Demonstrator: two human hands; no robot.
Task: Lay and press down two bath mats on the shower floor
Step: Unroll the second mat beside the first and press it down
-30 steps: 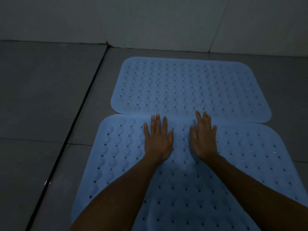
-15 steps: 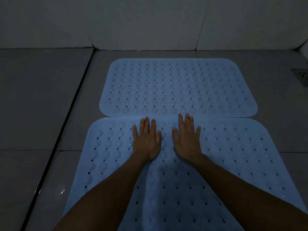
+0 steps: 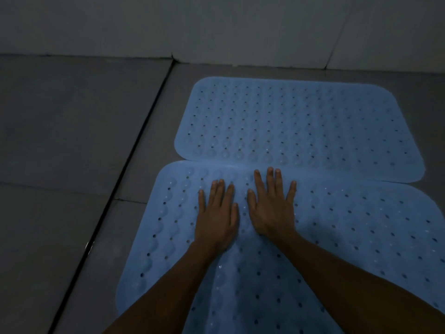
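Grey tiled floor (image 3: pixel 72 141); near blue bath mat (image 3: pixel 337 237) lower right, its far edge touching the far blue bath mat (image 3: pixel 301 121) upper right; left hand (image 3: pixel 216 218) and right hand (image 3: pixel 272 210), fingers straight, flat on near mat.

One head view looks forward and steeply down, close over the floor (image 3: pixel 72 141), toward the wall (image 3: pixel 216 25).
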